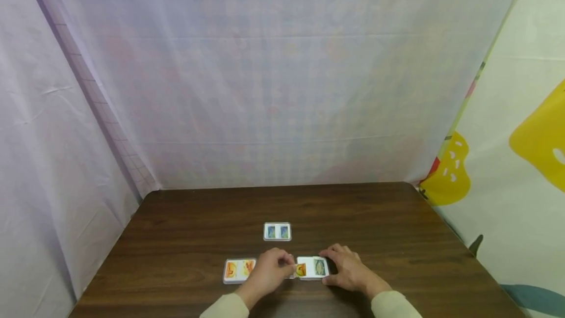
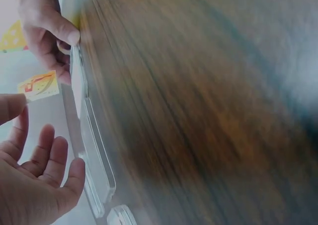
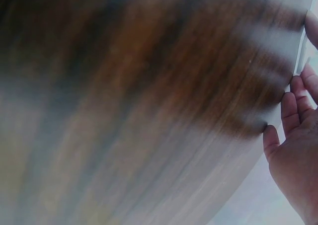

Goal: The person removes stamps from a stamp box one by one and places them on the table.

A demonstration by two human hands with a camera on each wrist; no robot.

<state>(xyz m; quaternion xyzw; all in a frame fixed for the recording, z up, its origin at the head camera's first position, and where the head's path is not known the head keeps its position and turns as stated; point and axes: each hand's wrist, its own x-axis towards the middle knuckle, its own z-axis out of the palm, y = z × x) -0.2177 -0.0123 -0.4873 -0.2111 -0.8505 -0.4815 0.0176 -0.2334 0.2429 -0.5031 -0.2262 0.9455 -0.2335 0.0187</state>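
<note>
Carefully, the left hand [image 1: 270, 270] pinches a small orange-and-yellow picture [image 1: 301, 270] over the left end of a white case [image 1: 308, 268].
Here the thumb and 1 finger clasp the picture by its edge, while the right hand [image 1: 347, 269] grips the case's right end, beside a grayish-green picture [image 1: 320, 267]; on the brown table [image 1: 185, 239], a case with 2 orange pictures [image 1: 231, 281] sits left, another with 2 blue pictures [image 1: 277, 232] farther back.

No text, numbers, labels or signs legible.
</note>
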